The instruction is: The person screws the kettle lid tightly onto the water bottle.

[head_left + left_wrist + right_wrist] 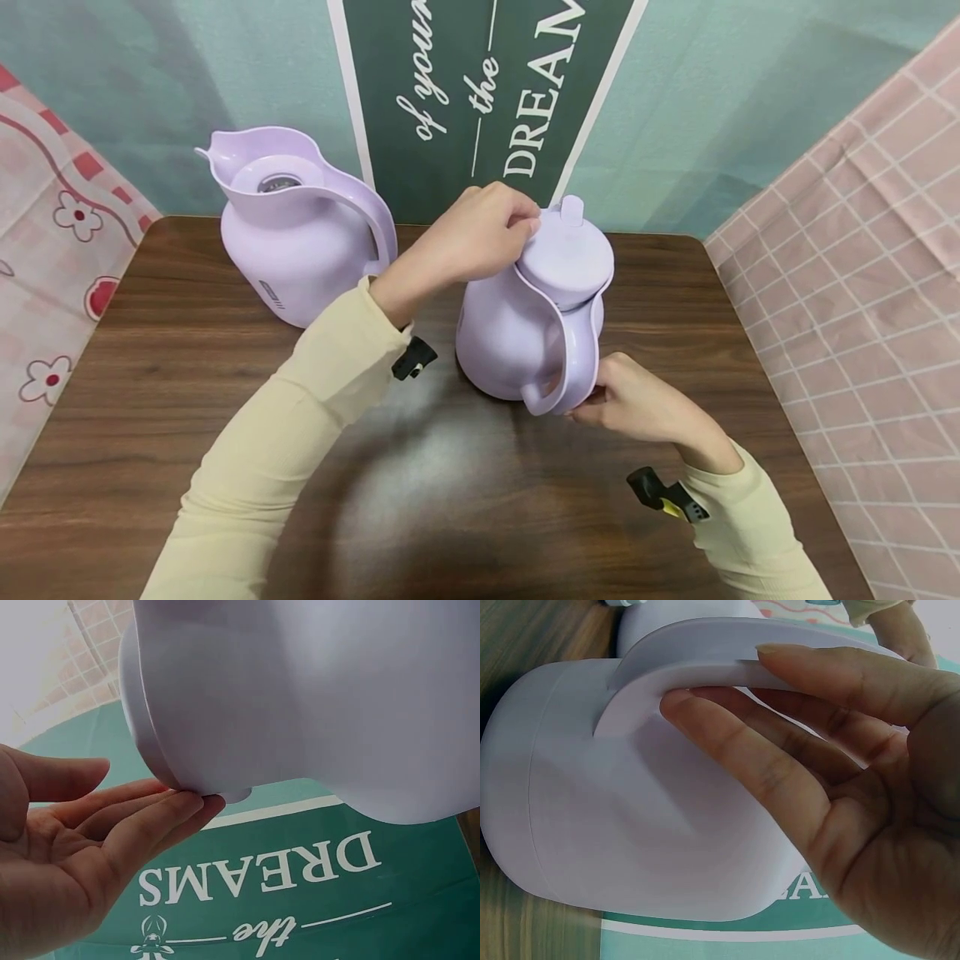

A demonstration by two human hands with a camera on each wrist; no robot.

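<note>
Two lilac thermos jugs stand on a brown wooden table. The right jug has a flat round lid with a small tab over its mouth. At the far left side of its rim is my left hand; in the left wrist view, its nearly straight fingers touch the edge while the thumb stays apart. My right hand pinches the jug's handle low down, thumb on one side and fingers on the other. Part of the jug's spout side is hidden behind the left hand.
The left jug stands at the back left, its spout facing left and a round insert visible in its mouth. Behind the table hangs a green cloth with printed lettering. A pink tiled cover borders the right side.
</note>
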